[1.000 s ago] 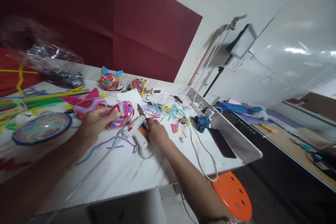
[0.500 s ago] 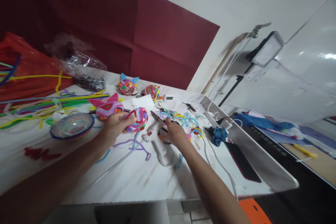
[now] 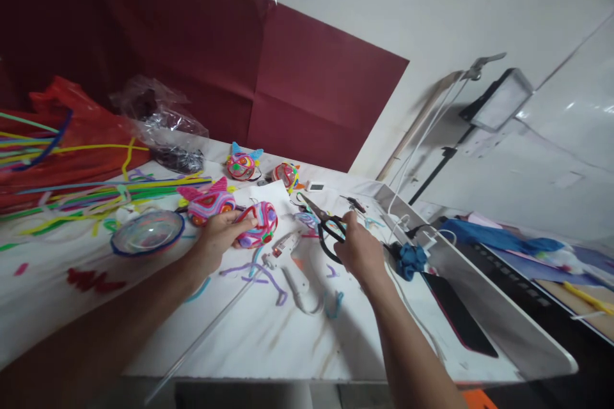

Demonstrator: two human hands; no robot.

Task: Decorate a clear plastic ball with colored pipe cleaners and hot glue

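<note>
Near the middle of the white, grey-veined bench (image 3: 355, 345), a rounded piece covered in bands of pink, red, lilac and blue fuzzy stems (image 3: 261, 223) is held by the left hand (image 3: 221, 238). Its grip is closed around the near left side of the piece, with the thumb laid across the front. By the right hand (image 3: 361, 248), a pair of scissors with dark metal blades and black looped handles (image 3: 322, 216) is held; its grip is curled firmly about the handles, and the blades are pointed away, toward the far side of the bench. Whether the bench is touched by the blades cannot be told.

Just below the held piece, a white glue gun (image 3: 297, 278) is seen lying on its side, with a long clear rod (image 3: 206, 332) stretched out near its rear toward the near edge. Bent purple fuzzy stems (image 3: 275, 284) are scattered beside it. Close to the left hand, a pink-eared, striped rounded piece (image 3: 211, 202) is placed, and to its left a clear shallow dome edged in blue (image 3: 148, 232). A white sheet of paper (image 3: 272, 194) is spread behind the held piece. Farther back, a blue-eared, multi-coloured rounded piece (image 3: 241, 166) is set near the wall. On the right, a black flat phone (image 3: 458, 313) is laid near a bunched blue fabric band (image 3: 411, 260).
</note>
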